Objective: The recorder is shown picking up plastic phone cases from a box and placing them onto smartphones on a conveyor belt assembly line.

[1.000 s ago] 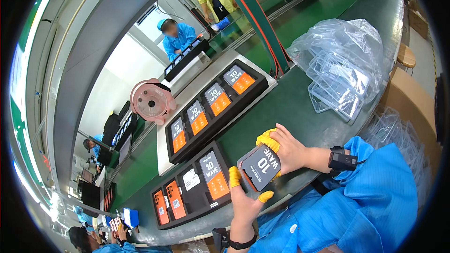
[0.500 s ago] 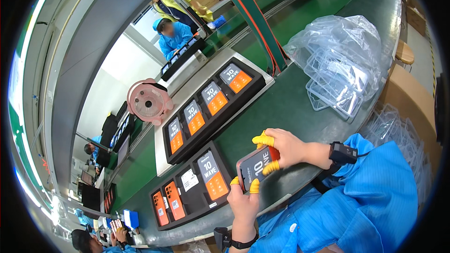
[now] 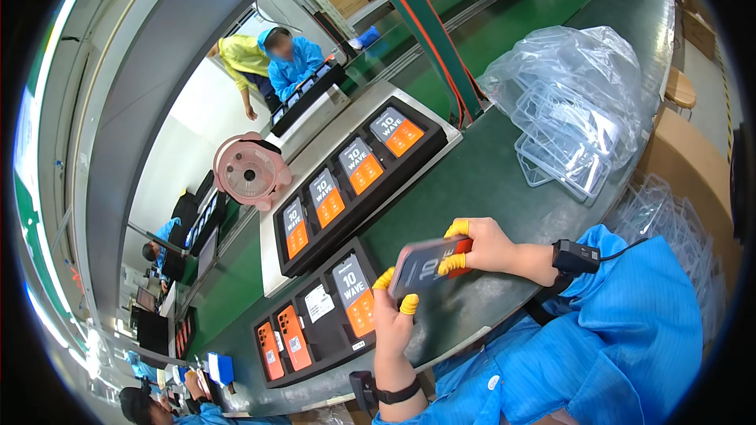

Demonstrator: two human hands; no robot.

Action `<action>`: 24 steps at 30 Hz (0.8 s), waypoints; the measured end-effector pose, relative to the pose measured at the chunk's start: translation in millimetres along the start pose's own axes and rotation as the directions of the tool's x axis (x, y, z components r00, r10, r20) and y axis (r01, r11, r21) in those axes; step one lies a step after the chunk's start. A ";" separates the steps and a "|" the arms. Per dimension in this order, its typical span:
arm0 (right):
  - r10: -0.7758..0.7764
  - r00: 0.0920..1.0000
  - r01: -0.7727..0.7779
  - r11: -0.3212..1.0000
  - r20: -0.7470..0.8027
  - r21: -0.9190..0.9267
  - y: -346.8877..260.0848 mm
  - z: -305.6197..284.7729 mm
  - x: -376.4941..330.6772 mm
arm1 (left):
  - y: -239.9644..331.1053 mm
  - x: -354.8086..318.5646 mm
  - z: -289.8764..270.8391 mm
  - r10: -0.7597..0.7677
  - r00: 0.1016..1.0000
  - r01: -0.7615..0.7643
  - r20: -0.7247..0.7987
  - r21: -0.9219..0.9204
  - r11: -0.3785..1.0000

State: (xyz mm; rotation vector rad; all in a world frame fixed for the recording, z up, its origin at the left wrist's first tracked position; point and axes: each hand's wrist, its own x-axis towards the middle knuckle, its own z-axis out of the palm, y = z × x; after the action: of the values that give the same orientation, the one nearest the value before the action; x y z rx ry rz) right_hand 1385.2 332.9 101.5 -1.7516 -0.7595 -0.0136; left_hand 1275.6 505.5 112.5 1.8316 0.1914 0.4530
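Between my two hands is a smartphone [image 3: 423, 269] with a dark front film and an orange part at its right end, tilted above the green bench. My left hand [image 3: 393, 323] is closed on its left end, and my right hand [image 3: 490, 247] grips the right end. Yellow finger cots cover the gripping fingertips of both hands. Just left of my left hand lies a black foam tray [image 3: 327, 344]. It holds two orange phones [image 3: 294, 336] back side up, a white label [image 3: 319, 303] and a phone [image 3: 353, 297] with a grey and orange film.
Beyond it, another black tray [image 3: 344, 215] of several film-covered phones rests on a pale plate. A pink round fan [image 3: 250, 172] stands to its left. Clear plastic trays [image 3: 568, 138] in a bag lie at right. A green post [image 3: 421, 24] rises behind. Co-workers sit farther off.
Both hands have raised and tilted the phone, so its face shows more edge-on. My left hand has shifted slightly left and up. In the background, a person in yellow has moved left.
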 end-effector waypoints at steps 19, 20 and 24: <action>0.285 0.957 -0.140 0.639 -0.063 0.756 32.5 21.9 7.6 | -24.9 13.0 63.4 -0.024 0.986 -0.084 0.165 0.617 0.782; 0.276 0.960 -0.142 0.637 -0.052 0.758 31.6 22.6 7.2 | -25.6 12.3 61.1 0.017 0.990 -0.105 0.141 0.649 0.753; 0.137 0.990 -0.105 0.670 0.016 0.735 33.0 20.9 1.4 | -30.0 2.6 43.1 -0.094 0.947 0.015 0.307 0.251 0.968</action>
State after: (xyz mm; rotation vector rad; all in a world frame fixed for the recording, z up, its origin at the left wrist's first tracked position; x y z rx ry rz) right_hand 1394.8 347.8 66.6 -1.0029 -0.5028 0.3130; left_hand 1298.1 477.6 74.1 2.1088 0.0788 0.0915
